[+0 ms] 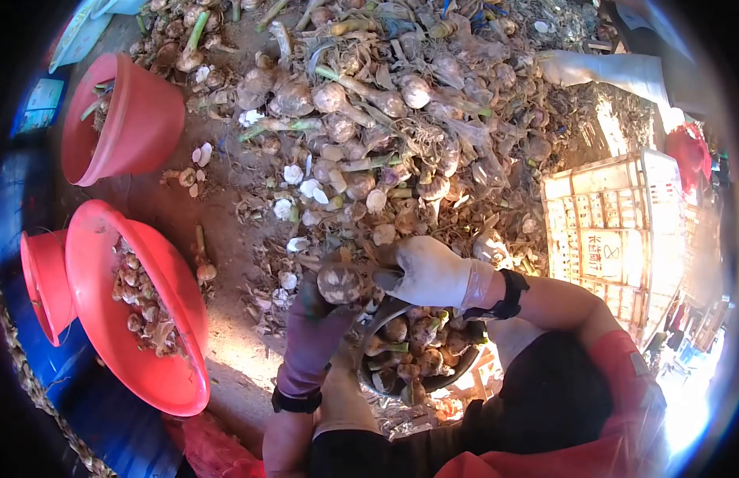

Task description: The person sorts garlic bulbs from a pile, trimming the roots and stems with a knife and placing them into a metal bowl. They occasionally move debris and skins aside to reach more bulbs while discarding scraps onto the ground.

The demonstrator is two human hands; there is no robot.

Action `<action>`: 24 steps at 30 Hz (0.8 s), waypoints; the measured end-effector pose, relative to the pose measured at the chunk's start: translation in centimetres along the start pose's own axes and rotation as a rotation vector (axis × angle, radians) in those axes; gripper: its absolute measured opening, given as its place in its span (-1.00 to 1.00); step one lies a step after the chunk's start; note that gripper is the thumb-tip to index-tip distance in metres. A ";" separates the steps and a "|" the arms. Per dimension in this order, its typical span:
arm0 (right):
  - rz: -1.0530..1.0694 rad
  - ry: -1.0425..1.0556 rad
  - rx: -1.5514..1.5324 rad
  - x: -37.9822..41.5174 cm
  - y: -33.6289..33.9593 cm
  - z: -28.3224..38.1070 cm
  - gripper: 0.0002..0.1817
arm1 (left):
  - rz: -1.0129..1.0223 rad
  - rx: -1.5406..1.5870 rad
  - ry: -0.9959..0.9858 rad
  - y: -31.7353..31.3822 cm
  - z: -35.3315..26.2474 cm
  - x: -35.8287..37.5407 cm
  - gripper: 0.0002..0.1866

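Heaped garlic [329, 99] and crate [596, 245] mark a produce workplace.

A pink bucket [150, 119] is located at the upper left, opening tilted leftward. Below it is a wide red basin [164, 358], with a small red tub [50, 267] beside its left rim. A blue sheet [106, 410] extends along the lower left. A white plastic crate [596, 255] with printed characters occupies the right side.

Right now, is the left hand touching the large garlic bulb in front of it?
Touching: the head view shows the left hand against the lower left of the large garlic bulb.
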State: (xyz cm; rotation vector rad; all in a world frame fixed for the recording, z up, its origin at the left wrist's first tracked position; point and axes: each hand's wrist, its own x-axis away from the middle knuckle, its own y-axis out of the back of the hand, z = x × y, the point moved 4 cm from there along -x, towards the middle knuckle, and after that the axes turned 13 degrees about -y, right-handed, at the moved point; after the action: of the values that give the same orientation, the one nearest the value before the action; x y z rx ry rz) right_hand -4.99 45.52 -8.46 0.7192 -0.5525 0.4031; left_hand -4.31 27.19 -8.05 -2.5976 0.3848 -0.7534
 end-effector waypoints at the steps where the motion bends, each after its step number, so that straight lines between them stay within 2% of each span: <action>1: 0.007 -0.003 0.003 0.1 0.3 0.2 -0.73 | 0.055 -0.189 -0.027 0.8 0.2 -0.3 -0.25; 2: 0.042 -0.024 0.014 0.3 0.7 0.7 -0.75 | 0.109 -0.380 -0.054 1.8 0.6 -0.5 -0.28; 3: 0.076 -0.045 0.023 0.5 0.8 0.9 -0.77 | 0.075 -0.603 -0.306 3.8 1.6 0.2 -0.33; 4: 0.081 -0.048 0.022 0.7 0.6 0.9 -0.77 | 0.073 -0.601 -0.299 3.8 1.7 0.3 -0.33; 6: -0.013 0.203 0.133 1.3 0.6 1.9 -0.75 | 0.168 -0.641 -0.309 3.0 1.6 0.3 -0.36; 7: 0.004 0.214 0.138 1.3 0.3 1.6 -0.73 | 0.175 -0.643 -0.307 2.8 1.4 0.3 -0.36; 9: -0.011 0.209 0.143 1.5 0.6 1.7 -0.73 | 0.272 -1.026 -0.487 1.8 0.3 0.5 -0.44; 10: -0.020 0.205 0.151 1.6 0.7 1.7 -0.73 | 0.277 -1.026 -0.487 1.4 0.1 0.7 -0.44; 12: -0.032 0.234 0.161 1.7 0.4 1.6 -0.73 | -0.038 -0.258 -0.140 2.1 0.8 1.4 -0.36; 16: -0.071 0.276 0.195 1.7 0.1 1.4 -0.67 | 0.009 -0.436 -0.204 1.2 -0.4 1.3 -0.35; 18: -0.112 0.294 0.173 1.1 -0.2 0.6 -0.72 | -0.020 -0.302 -0.103 1.0 -0.1 1.7 -0.39; 22: -0.172 0.336 0.205 0.9 -0.5 0.0 -0.79 | -0.033 -0.293 -0.031 0.5 0.4 2.2 -0.44; 24: -0.166 0.355 0.220 0.5 -1.3 -0.8 -0.79 | -0.130 -0.049 0.204 -0.5 0.0 3.6 -0.48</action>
State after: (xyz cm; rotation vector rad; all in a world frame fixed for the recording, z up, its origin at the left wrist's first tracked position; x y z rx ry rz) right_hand -3.64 45.27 -9.32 0.8748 -0.1121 0.4286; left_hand -1.28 26.35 -6.25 -2.6184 0.2985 -1.0717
